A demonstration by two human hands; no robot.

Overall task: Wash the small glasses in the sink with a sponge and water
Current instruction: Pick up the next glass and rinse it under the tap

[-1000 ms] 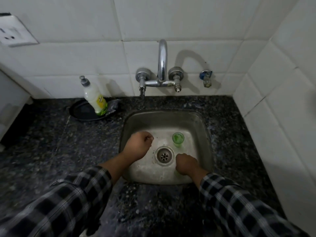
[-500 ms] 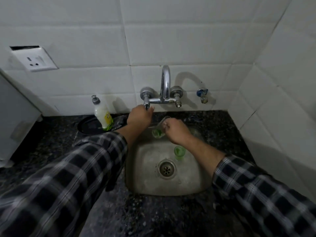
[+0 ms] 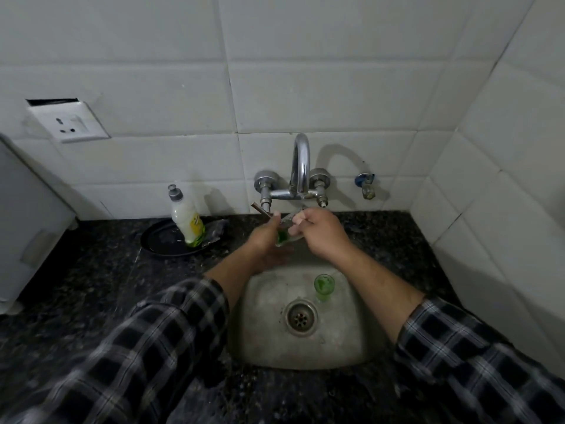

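Holding a tilted glass under the tap, the right hand pinches it; how the left hand grips cannot be told. Rinsing probably needs running water. A second glass stands in the sink.

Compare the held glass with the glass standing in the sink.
The held glass is tilted under the tap; the sink glass stands upright beside the drain. The right hand grips the held glass; nothing touches the sink glass. Both are small, clear and show green.
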